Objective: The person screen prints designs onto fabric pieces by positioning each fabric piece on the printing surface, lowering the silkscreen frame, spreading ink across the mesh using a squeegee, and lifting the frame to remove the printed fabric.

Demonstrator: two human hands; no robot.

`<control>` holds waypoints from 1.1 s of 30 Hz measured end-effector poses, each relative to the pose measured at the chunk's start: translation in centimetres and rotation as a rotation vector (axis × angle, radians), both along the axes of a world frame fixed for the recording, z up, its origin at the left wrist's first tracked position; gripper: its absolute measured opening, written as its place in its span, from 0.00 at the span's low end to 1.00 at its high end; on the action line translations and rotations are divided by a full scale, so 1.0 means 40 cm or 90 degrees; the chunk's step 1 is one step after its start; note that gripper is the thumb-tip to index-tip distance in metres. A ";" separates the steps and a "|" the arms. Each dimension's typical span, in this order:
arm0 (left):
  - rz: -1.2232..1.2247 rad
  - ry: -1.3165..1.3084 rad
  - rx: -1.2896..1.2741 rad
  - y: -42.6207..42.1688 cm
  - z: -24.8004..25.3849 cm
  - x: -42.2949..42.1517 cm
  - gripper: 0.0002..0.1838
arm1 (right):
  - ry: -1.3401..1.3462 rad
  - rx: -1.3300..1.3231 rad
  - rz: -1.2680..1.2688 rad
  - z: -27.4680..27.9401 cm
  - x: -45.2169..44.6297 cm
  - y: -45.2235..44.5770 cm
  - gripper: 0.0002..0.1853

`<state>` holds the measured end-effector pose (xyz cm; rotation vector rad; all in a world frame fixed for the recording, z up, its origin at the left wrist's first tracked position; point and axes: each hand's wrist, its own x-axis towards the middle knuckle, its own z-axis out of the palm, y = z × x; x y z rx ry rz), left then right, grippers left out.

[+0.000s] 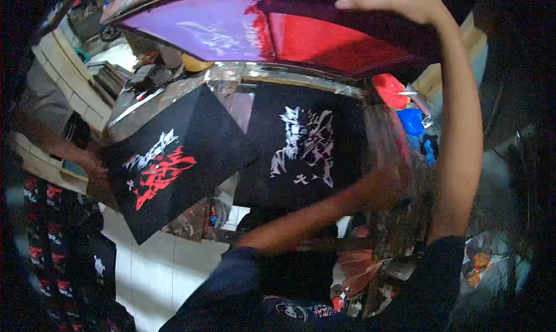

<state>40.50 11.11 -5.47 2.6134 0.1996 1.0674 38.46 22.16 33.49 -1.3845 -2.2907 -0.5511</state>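
Observation:
A raised screen-printing frame (324, 33) is tilted at the top, with purple mesh on its left and red ink on its right. My right hand (408, 2) grips its upper right edge, thumb stretched along the frame; the other fingertips are cut off. My left hand (385, 181) is smeared by motion near the right edge of a black fabric piece (353, 141) with a white and grey print. Whether it touches or holds anything cannot be seen. Left of that lies another black fabric piece (202, 135) with a white and red print, tilted, partly over the table edge.
Another person's hand (98, 167) is at the left edge of the red-printed piece. Red (391, 91) and blue (411, 122) ink containers stand right of the table. Several printed black pieces (55, 245) are at lower left. A yellow object (196, 64) sits behind.

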 end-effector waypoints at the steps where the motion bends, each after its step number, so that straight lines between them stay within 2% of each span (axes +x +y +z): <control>1: -0.005 0.046 0.046 -0.040 -0.004 0.112 0.21 | -0.002 -0.003 -0.005 0.000 0.002 0.003 0.58; 3: -0.036 -0.128 0.035 -0.045 -0.124 0.256 0.25 | -0.017 0.011 0.000 0.002 0.005 -0.002 0.59; 7: -0.031 -0.070 -0.047 -0.022 -0.085 0.111 0.28 | -0.039 0.020 -0.006 -0.007 0.018 0.002 0.60; 9: 0.039 -0.032 0.045 -0.022 0.023 -0.060 0.28 | -0.044 0.007 -0.017 0.007 0.006 -0.022 0.61; 12: 0.035 0.150 0.037 0.036 0.035 -0.396 0.29 | -0.028 -0.047 -0.034 0.027 0.006 -0.014 0.63; 13: 0.048 0.248 -0.039 0.050 0.078 -0.515 0.27 | -0.031 0.028 -0.032 0.010 0.019 0.030 0.66; 14: 0.115 0.286 -0.116 0.050 0.126 -0.619 0.29 | -0.029 0.023 -0.020 0.013 0.024 0.038 0.66; 16: 0.207 0.270 -0.077 0.091 0.061 -0.807 0.36 | -0.025 0.017 0.003 0.019 0.030 0.048 0.67; 18: 0.242 0.328 -0.114 0.108 0.013 -0.907 0.44 | -0.016 0.004 0.008 0.021 0.033 0.040 0.67; 20: 0.265 0.397 -0.120 0.104 0.002 -0.943 0.52 | -0.019 -0.041 0.008 0.036 0.026 0.015 0.67; 23: 0.265 0.495 -0.097 0.107 -0.030 -0.946 0.62 | -0.012 0.006 -0.005 0.027 0.028 0.052 0.67; 26: 0.250 0.476 -0.099 0.114 -0.032 -0.948 0.62 | 0.002 0.057 0.010 0.016 0.031 0.067 0.66; 29: 0.246 0.466 -0.097 0.121 -0.040 -0.947 0.62 | 0.008 -0.073 0.029 0.046 0.029 0.023 0.67; 33: 0.248 0.457 -0.078 0.125 -0.045 -0.943 0.62 | 0.020 -0.056 0.017 0.037 0.028 0.033 0.67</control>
